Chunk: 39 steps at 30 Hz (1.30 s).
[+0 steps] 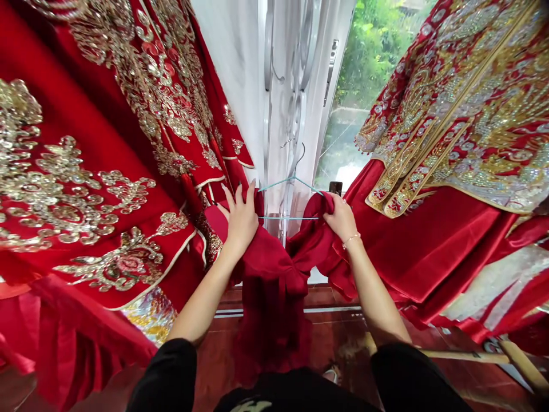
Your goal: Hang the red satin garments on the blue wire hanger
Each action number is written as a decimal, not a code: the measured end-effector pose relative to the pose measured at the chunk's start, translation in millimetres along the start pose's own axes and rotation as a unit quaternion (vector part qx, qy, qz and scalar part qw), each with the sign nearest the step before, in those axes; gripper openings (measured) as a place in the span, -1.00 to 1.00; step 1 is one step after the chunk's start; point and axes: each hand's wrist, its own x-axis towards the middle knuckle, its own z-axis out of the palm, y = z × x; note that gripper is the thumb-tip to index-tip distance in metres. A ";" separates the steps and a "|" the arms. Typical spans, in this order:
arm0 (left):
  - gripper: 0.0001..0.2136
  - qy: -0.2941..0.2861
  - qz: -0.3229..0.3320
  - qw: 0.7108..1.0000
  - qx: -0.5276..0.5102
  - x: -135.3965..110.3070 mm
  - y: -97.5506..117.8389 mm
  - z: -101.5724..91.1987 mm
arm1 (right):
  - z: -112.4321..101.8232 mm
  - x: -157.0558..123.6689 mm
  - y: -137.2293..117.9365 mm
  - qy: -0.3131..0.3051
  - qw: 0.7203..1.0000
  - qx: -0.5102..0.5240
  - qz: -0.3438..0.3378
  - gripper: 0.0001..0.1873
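A plain dark red cloth (272, 286) hangs between my hands over the bar of a light blue wire hanger (291, 197) in front of a white window frame. My left hand (241, 216) grips the cloth's left edge, its fingers pointing up along the fabric. My right hand (341, 217), with a thin bracelet at the wrist, is closed around a bunched fold at the cloth's right end. The cloth sags in the middle and trails down toward the floor.
Red gowns with heavy gold embroidery hang at the left (98, 171) and right (463, 103). A white curtain (240, 68) and window with greenery lie ahead. The floor (334, 326) is dark red tile; wooden poles (472, 356) lie at lower right.
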 end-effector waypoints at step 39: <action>-0.10 -0.185 0.117 0.975 -0.035 18.1 -44.2 -34.2 | -27.2 2.2 39.9 -0.179 0.970 0.143 -0.082 -0.31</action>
